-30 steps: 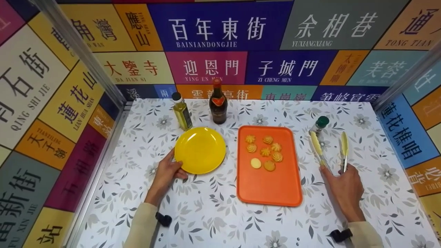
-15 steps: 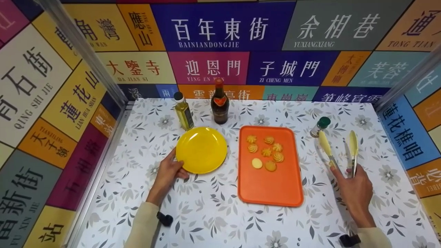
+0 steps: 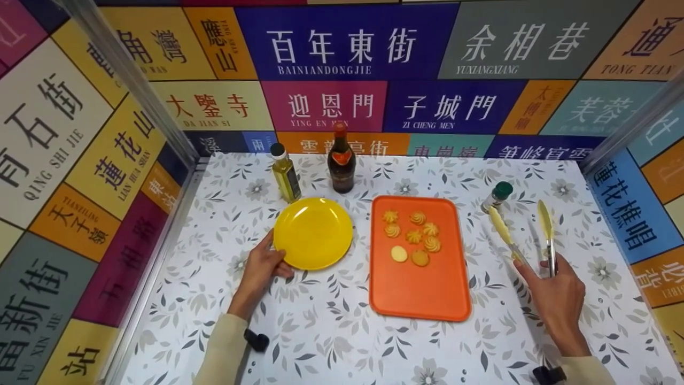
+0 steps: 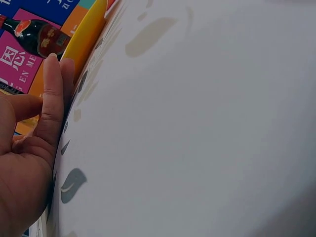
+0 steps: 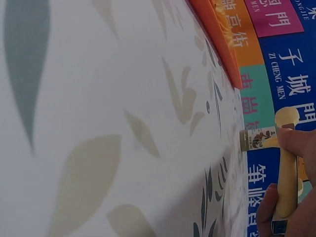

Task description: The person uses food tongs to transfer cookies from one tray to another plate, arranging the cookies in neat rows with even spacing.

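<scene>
My left hand (image 3: 261, 271) holds the near-left rim of a round yellow plate (image 3: 314, 233), its thumb over the edge. In the left wrist view the fingers (image 4: 52, 94) lie by the tabletop beside the plate's side (image 4: 85, 43). A pair of tongs (image 3: 501, 224) with pale yellow tips is in my right hand (image 3: 558, 297), the two arms spread apart with nothing between them. Between the hands lies an orange tray (image 3: 419, 294) bearing several cookies (image 3: 414, 236), most of them swirled. The tongs (image 5: 286, 182) also show in the right wrist view.
Behind the plate stand a bottle of yellow oil (image 3: 288, 179) and a dark bottle with a red top (image 3: 342, 168). A small green-capped jar (image 3: 494, 197) is just beyond the tongs' left tip. Sign-covered walls (image 3: 342, 48) border the flowered tabletop (image 3: 320, 342).
My right hand has moved right with the tongs, shifting them away from the tray and off the green-capped jar. My left hand stays at the plate; the view has shifted slightly.
</scene>
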{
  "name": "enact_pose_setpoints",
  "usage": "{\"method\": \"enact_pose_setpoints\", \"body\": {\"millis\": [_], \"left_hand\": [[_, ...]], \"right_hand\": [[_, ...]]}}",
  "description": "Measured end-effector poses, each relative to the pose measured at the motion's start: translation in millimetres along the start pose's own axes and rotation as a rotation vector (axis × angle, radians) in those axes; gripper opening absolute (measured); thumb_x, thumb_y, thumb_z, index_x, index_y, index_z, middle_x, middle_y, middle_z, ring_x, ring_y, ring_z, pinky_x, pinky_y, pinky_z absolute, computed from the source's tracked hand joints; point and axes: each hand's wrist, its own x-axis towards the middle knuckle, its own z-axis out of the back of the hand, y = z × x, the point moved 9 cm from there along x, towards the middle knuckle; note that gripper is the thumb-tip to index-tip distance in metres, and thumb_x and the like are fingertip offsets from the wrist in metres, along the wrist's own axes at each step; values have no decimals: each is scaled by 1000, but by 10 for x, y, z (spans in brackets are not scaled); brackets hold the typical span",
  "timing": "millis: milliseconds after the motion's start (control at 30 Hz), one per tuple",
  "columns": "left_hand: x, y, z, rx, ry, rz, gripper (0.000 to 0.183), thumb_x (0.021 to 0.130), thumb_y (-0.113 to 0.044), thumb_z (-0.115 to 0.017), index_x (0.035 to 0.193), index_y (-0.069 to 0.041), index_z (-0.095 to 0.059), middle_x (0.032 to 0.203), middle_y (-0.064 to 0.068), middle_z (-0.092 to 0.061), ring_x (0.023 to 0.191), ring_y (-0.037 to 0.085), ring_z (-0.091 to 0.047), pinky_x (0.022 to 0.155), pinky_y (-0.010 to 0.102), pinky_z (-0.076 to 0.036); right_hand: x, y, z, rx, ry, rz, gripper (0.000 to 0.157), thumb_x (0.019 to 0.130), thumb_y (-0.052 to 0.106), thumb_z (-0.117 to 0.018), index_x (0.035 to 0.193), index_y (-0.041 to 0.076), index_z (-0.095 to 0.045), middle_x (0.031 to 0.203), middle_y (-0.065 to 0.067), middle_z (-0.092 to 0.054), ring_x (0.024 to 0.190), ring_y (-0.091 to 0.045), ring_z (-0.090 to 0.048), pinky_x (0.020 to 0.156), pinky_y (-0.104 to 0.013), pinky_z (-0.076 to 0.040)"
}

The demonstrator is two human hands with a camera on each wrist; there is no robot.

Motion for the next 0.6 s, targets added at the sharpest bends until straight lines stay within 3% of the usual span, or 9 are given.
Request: {"method": "enact_pose_setpoints", "body": {"millis": [167, 267, 600], "left_hand": [[7, 5, -12, -24, 7, 1, 70, 111, -5, -60, 175, -16, -32, 83, 28, -75, 62, 29, -76, 64, 39, -69], [11, 7, -14, -29, 9, 5, 71, 111, -5, -61, 175, -16, -32, 83, 28, -75, 62, 29, -76, 64, 39, -69], [9, 8, -8, -23, 10, 8, 71, 111, -6, -61, 175, -16, -31, 85, 29, -75, 62, 30, -76, 63, 40, -69]], "right_hand": [[7, 15, 38, 2, -1, -12, 67, 93, 53, -85, 120, -5, -69, 113, -30, -73, 109, -51, -67, 78, -46, -44], [9, 26, 60, -2, 6, -13, 67, 92, 55, -85, 118, -6, -70, 110, -31, -74, 106, -52, -67, 76, -46, -44], [41, 40, 159, -1, 23, -21, 76, 91, 56, -86, 129, -7, -68, 115, -33, -73, 108, -51, -65, 75, -44, -42]]}}
